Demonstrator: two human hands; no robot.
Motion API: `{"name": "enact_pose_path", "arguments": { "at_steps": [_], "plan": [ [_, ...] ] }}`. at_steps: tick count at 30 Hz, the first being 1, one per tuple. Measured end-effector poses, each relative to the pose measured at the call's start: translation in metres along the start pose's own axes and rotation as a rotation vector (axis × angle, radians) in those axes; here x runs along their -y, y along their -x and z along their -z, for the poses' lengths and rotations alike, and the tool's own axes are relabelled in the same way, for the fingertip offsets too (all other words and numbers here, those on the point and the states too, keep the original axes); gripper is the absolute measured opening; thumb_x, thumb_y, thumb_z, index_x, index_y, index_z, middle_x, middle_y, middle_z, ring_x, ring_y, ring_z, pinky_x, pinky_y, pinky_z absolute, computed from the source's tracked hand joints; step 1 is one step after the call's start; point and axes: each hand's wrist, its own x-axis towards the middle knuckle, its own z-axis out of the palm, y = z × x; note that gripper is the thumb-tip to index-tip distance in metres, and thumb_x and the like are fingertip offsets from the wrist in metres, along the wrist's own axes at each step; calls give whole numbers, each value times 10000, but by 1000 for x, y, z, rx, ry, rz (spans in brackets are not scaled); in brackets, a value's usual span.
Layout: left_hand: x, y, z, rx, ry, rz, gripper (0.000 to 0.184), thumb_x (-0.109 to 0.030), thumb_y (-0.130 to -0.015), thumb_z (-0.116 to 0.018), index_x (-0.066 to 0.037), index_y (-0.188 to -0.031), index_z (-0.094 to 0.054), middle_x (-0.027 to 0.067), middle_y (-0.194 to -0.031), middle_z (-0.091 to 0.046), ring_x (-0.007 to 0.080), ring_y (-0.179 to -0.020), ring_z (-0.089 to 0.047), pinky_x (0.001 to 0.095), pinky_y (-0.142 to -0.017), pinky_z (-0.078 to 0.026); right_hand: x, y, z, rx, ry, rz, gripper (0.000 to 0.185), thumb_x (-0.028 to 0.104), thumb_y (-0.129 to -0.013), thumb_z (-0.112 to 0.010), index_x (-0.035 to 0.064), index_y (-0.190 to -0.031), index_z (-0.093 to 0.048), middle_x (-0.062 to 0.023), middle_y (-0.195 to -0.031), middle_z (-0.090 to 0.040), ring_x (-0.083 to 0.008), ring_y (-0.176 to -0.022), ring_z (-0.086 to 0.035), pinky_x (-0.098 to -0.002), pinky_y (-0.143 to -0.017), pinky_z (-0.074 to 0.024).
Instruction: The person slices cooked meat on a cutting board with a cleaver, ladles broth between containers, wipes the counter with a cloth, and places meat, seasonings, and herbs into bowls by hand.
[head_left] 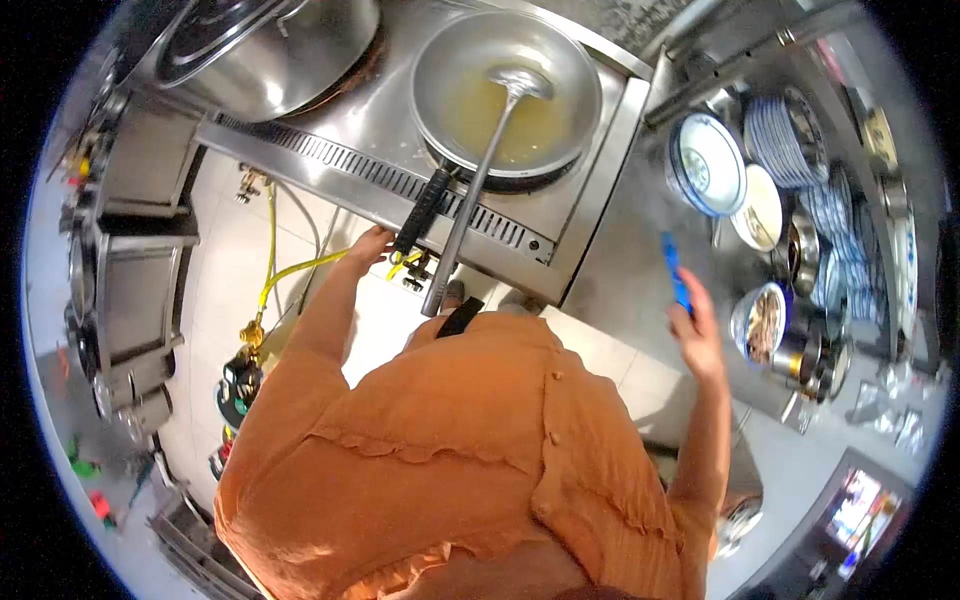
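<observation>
A blue, narrow object (pixel 677 270) is held upright in my right hand (pixel 697 325), over the steel counter to the right of the stove. My left hand (pixel 372 246) is at the stove's front edge, just left of the wok's black handle (pixel 422 212); its fingers are partly hidden and what they touch is unclear. The wok (pixel 440 110) sits on the burner with yellowish liquid in it. A long-handled metal ladle (pixel 487 165) rests in the wok, its handle reaching over the front edge.
A large steel pot (pixel 270 60) stands at the upper left. Right of my right hand are a bowl of sliced food (pixel 766 325), white bowls (pixel 708 165) and stacked plates (pixel 780 140). Yellow hoses (pixel 271 250) run below the stove's front.
</observation>
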Motion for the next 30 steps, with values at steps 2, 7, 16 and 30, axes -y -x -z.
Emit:
{"name": "enact_pose_path", "arguments": {
  "at_steps": [2,7,16,30],
  "plan": [
    [7,-10,1,132,31,-20,274,-276,-910,-453,-96,-1103,-526,31,-935,-590,133,-831,-544,322,-704,-458,0,-12,-31,33,392,172,460,68,-848,-517,153,-1293,-438,-118,-944,-598,-257,-785,-599,-385,-688,-473],
    [15,-25,4,331,-34,-116,289,-282,-902,-507,-28,-1029,-561,30,-779,-594,110,-667,-547,260,-625,-461,53,-43,-73,238,752,-80,430,54,-856,-475,183,-1266,-456,-211,-1059,-566,-363,-927,-579,-431,-784,-473],
    [15,-45,6,422,213,-7,88,-127,-899,-460,-47,-895,-495,49,-672,-512,124,-495,-444,266,-437,-358,61,-85,-104,223,804,33,433,120,-878,-440,319,-1260,-477,-143,-925,-553,-299,-914,-588,-379,-708,-502],
    [39,-67,-1,197,113,19,266,-259,-869,-454,-82,-734,-599,0,-479,-477,98,-333,-382,240,-301,-246,47,-140,-154,265,877,77,310,210,-911,-415,263,-1193,-534,-123,-951,-591,-297,-890,-620,-379,-666,-519]
  ]
}}
